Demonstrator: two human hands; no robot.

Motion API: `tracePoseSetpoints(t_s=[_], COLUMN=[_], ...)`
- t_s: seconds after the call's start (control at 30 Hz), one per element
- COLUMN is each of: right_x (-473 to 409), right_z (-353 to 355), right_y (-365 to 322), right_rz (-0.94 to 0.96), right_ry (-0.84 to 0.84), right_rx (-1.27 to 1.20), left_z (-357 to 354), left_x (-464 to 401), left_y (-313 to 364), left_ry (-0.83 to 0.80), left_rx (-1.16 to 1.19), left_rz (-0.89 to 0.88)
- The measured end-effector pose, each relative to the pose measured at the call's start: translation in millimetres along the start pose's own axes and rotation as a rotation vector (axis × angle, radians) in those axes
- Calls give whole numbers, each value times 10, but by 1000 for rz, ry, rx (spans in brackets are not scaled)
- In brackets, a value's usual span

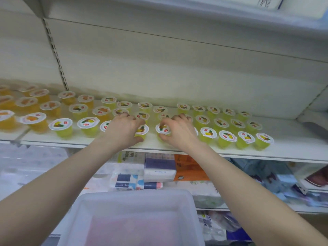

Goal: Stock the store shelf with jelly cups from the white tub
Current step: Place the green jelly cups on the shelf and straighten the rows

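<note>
Both bare arms are reaching up to the white store shelf (177,153), where rows of jelly cups are standing upright with their printed foil lids facing up. The left hand (124,128) is curling over a yellow-green jelly cup (142,130) in the front row, its thumb pressing the cup's lower side and its fingers arching over the lid, so it is gripping that cup. The right hand (179,128) is pinching a neighbouring front-row cup (163,129), with the thumb low on its side and the fingertips hooking over the lid's far edge. These 2 cups are sitting just beside each other near the shelf's front edge, with a small gap between them. Further yellow-green cups (228,137) are lining up to the right, and orange cups (33,120) are filling the shelf's left end. The white tub (134,197) is sitting low in the view, between the forearms and below the shelf; its inside is looking blurred and pinkish. Wrapped tissue packs (159,167) are lying stacked on the lower shelf behind the tub.
</note>
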State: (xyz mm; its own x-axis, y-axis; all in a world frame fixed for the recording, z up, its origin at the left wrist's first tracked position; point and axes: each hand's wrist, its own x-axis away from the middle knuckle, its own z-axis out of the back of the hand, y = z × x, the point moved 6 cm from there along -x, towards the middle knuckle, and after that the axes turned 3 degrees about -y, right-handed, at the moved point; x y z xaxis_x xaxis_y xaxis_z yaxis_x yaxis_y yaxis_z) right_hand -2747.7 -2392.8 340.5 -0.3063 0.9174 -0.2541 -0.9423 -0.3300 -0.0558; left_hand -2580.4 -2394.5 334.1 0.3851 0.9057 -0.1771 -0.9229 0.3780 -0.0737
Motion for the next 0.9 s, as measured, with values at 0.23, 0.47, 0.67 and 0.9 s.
tracePoseSetpoints(t_s=[0.23,0.47,0.67,0.9], right_x=[94,-190,-664,-992], right_z=[50,137,47,-155], right_y=[127,323,368,279], right_rz=[-3,-77,-145,-193], right_ry=[-23,62,-99,-202], right_rx=[10,-110,-84,-145], left_z=[6,206,140,-25], left_x=[-73,-170,-620,-1094], left_y=[164,-43,-263,-370], left_ry=[67,204,66,-45], left_rx=[-46,42,133,138], left_rz=[-3,63,123,185])
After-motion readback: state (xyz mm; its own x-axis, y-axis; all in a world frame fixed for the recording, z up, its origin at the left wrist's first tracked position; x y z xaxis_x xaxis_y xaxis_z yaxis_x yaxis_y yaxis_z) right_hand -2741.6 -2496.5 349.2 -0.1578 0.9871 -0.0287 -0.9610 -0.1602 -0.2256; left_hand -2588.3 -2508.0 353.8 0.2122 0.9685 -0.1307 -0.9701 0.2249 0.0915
